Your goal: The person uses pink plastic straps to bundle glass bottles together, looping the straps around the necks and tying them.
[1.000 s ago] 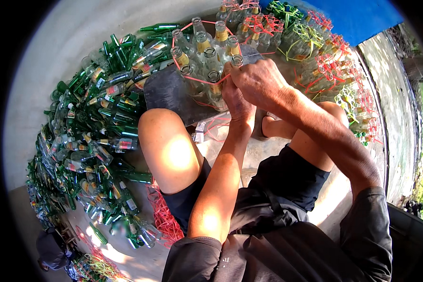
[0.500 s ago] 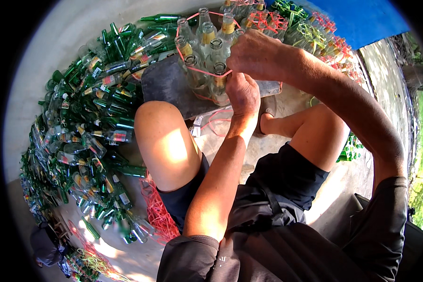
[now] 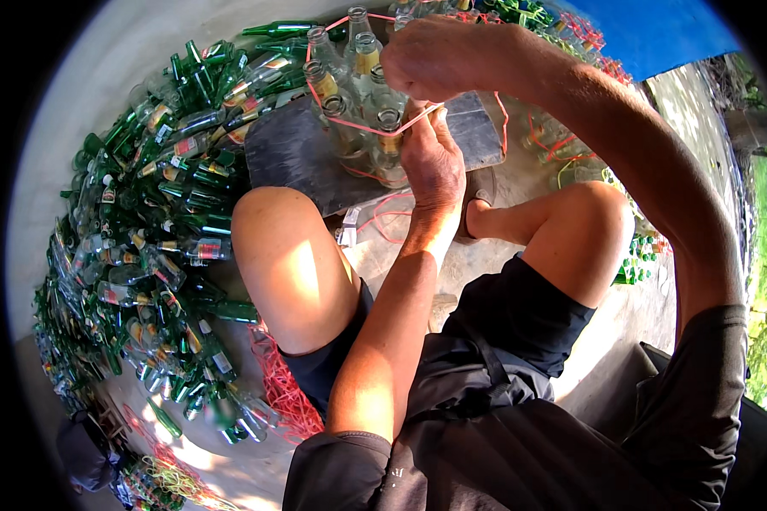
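A cluster of clear glass bottles (image 3: 347,128) stands upright on a dark slab (image 3: 281,153) in front of me. A pink plastic strap (image 3: 362,128) loops around the bottles near their necks, and another band circles them lower down. At the near right corner of the loop, my left hand (image 3: 435,162) is closed, pinching the strap between thumb and fingers. My right hand (image 3: 426,58) is curled just above it, over the bottles, closed on the strap; its fingertips are partly hidden. The right hand and forearm cover some bottles at the back.
A large heap of green and clear bottles (image 3: 145,247) lies to the left against a pale wall (image 3: 85,94). Tangled pink strapping (image 3: 290,392) lies beside my left leg. Bundled bottles (image 3: 562,140) stand to the right, near a blue sheet (image 3: 648,34). A person's dark cap (image 3: 85,451) shows at lower left.
My right hand has moved up and left, drawing away from my left hand. The left hand has turned slightly, still at the strap's corner. The whole view has shifted a little.
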Tool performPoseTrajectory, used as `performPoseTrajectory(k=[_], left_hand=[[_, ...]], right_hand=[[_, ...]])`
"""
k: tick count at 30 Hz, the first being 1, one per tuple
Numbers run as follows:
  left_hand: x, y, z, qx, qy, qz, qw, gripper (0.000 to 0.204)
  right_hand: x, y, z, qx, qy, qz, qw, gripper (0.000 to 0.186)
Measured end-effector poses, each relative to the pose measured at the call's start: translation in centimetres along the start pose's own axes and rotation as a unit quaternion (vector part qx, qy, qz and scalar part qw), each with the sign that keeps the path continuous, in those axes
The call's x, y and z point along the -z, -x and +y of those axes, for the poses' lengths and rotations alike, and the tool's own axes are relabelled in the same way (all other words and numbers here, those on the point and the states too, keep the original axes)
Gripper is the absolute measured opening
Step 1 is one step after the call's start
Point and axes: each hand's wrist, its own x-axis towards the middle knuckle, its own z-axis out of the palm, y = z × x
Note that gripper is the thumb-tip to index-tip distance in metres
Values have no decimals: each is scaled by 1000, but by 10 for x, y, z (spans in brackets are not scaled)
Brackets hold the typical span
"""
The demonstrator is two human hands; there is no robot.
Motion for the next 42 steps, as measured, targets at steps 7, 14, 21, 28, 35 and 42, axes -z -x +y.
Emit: performPoseTrajectory(k=[7, 14, 21, 28, 35, 42], left_hand=[[-1, -1, 6, -9, -3, -7, 1000, 33], [1, -2, 6, 4, 29, -19, 999, 30], [3, 0, 3, 6, 22, -35, 999, 28], [1, -1, 6, -7, 12, -17, 1000, 28], [-5, 3, -10, 9, -19, -11, 1000, 21], [-3, 1, -7, -25, -52, -7, 998, 27]], right_hand=[[-3, -24, 15, 142, 225, -135, 954, 17], [-11, -19, 29, -22, 1, -24, 999, 18], [-31, -7, 36, -22, 4, 66, 998, 21], [-39, 20, 38, -46, 2, 136, 990, 21], [-39, 36, 15, -147, -124, 171, 966, 24], [-48, 49, 15, -194, -171, 181, 949, 29]])
